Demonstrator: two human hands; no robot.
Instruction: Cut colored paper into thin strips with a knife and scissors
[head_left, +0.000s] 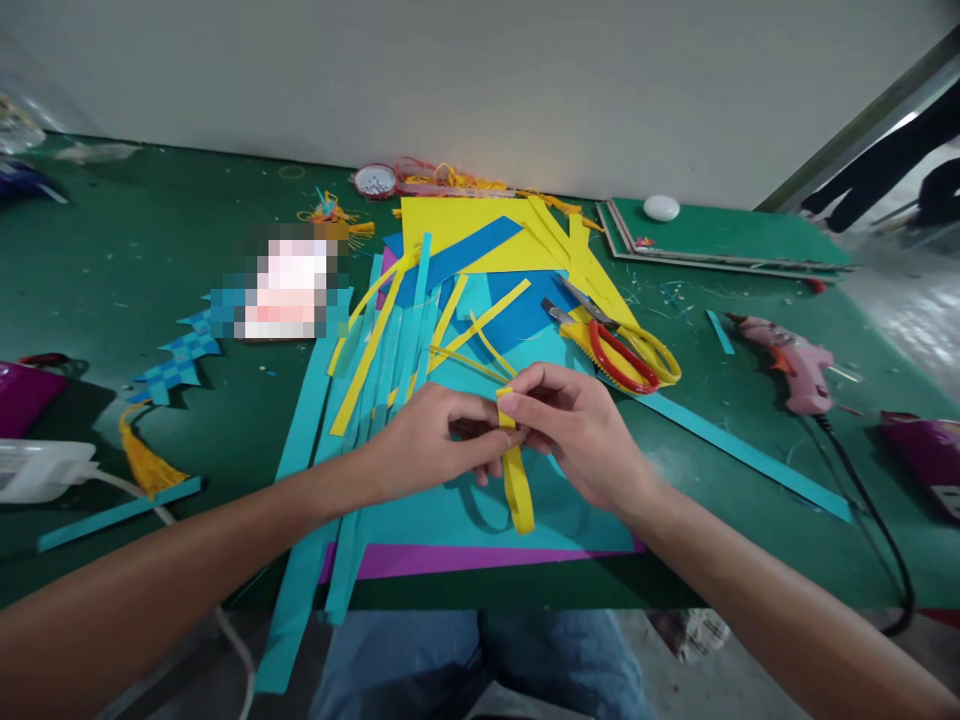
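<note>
Closest to the camera, both hands meet over the front of the green desk (pixel 150 300). The left hand (pixel 427 440) and the right hand (pixel 577 430) each pinch the same yellow paper strip (pixel 517 480); each grip is closed narrow on it near its top, where it seems folded over, and the doubled ends hang down over the teal sheet (pixel 450 520) and the purple sheet (pixel 450 560) beneath. The step in hand looks like folding or looping this strip. The next move likely calls for steady fingertip pressure, so the fold keeps its edges lined up.

Just beyond lie loose teal strips (pixel 390 350) and yellow strips (pixel 367 350), then scissors (pixel 622 350) with red and yellow handles. To the right, well apart, rests a pink glue gun (pixel 787 365). A woven blue-teal piece (pixel 176 365) with a tassel sits left.

No brand, label or writing can be read; one patch by the far strips is blurred.
</note>
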